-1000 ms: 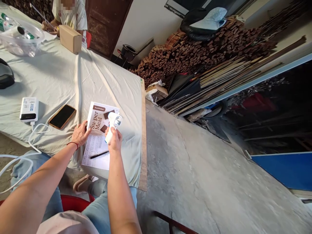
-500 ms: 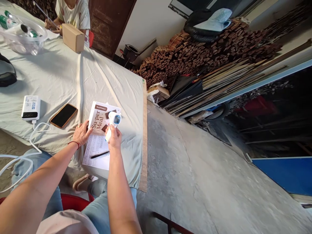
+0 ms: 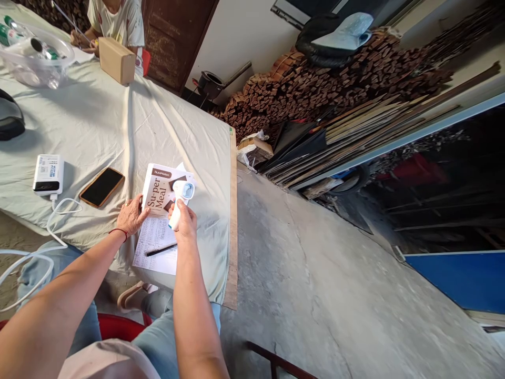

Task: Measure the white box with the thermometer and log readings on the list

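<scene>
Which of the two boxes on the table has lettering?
The white box by the left hand; the brown box, farther off, shows only plain cardboard.

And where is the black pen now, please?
In the head view's left half, the black pen lies on the printed sheet, nearer the wearer than the Su-per Meal box, left of the right wrist.

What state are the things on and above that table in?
White handheld device: gripped in right hand
Su-per Meal box: flat, left hand touching it
Paper sheet: flat, marked side up
Pen: lying on the sheet
Phone: face up, screen dark
Power bank: cable attached
Cardboard box: looks closed
Plastic tub: open, bottles inside
Dark object: partly out of frame
</scene>
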The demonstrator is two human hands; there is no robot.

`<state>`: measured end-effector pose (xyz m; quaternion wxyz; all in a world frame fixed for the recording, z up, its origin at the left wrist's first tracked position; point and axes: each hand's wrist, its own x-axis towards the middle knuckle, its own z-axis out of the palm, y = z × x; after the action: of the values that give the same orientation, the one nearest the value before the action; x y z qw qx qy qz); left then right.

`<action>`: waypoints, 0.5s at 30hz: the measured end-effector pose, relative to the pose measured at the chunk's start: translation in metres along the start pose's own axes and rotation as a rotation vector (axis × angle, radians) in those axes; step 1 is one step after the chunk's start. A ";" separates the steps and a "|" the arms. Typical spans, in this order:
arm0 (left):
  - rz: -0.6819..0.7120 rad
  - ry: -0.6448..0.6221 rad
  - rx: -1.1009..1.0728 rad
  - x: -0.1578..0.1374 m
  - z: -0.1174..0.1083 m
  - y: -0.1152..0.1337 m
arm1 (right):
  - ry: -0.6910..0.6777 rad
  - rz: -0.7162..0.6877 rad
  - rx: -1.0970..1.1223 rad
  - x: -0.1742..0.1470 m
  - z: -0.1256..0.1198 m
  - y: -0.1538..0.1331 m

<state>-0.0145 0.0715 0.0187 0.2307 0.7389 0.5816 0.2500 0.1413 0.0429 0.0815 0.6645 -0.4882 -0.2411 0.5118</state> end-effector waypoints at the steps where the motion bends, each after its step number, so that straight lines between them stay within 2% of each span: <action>1: 0.001 0.000 -0.002 0.000 0.000 0.000 | -0.007 0.002 -0.005 -0.002 0.000 -0.001; 4: -0.003 -0.004 -0.009 0.000 -0.001 0.001 | -0.060 -0.005 -0.054 -0.009 -0.005 -0.004; 7: -0.009 -0.009 -0.012 0.000 -0.002 0.002 | -0.105 -0.034 -0.161 -0.020 -0.024 -0.006; 9: -0.002 -0.018 -0.012 -0.001 -0.003 0.002 | -0.071 -0.094 -0.298 -0.026 -0.047 -0.005; 12: 0.019 -0.030 0.000 -0.002 -0.002 0.001 | 0.055 -0.235 -0.638 -0.032 -0.095 0.000; 15: 0.043 -0.045 0.019 -0.002 -0.001 0.001 | 0.185 -0.251 -1.045 -0.032 -0.142 0.010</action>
<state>-0.0148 0.0693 0.0202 0.2312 0.7589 0.5625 0.2328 0.2419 -0.0440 0.0206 0.4077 -0.7640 -0.4603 0.1952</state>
